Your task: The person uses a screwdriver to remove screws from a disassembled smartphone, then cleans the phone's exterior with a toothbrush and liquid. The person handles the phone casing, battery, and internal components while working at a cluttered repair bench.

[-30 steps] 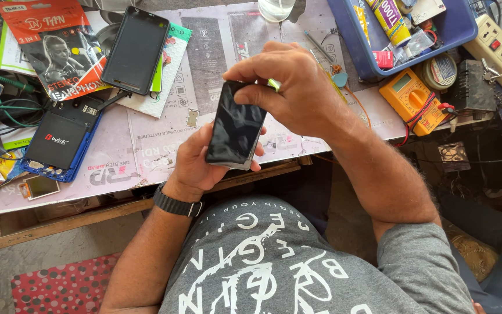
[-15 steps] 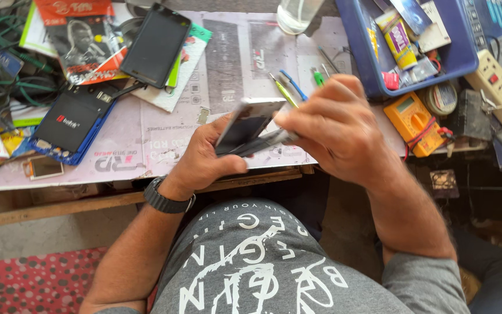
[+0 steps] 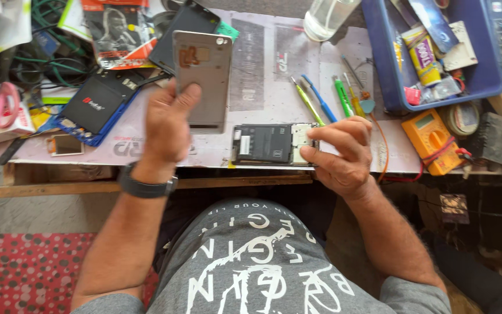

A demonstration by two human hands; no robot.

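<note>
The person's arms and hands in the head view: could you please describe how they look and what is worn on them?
Both forearms are bare and hairy. The left hand has a dark, broad-banded wristwatch at its wrist; the right hand wears no watch or glove. No ring can be made out on either hand. Short grey sleeves of a white-printed T-shirt cover the upper arms.

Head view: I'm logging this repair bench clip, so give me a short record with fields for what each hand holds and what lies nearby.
left hand: holds grey phone back cover, lifted over the table
right hand: grips opened phone body lying flat at the table edge
phone state: cover off, battery exposed
near right hand: green and blue tools, yellow multimeter
far right: blue tray
</note>
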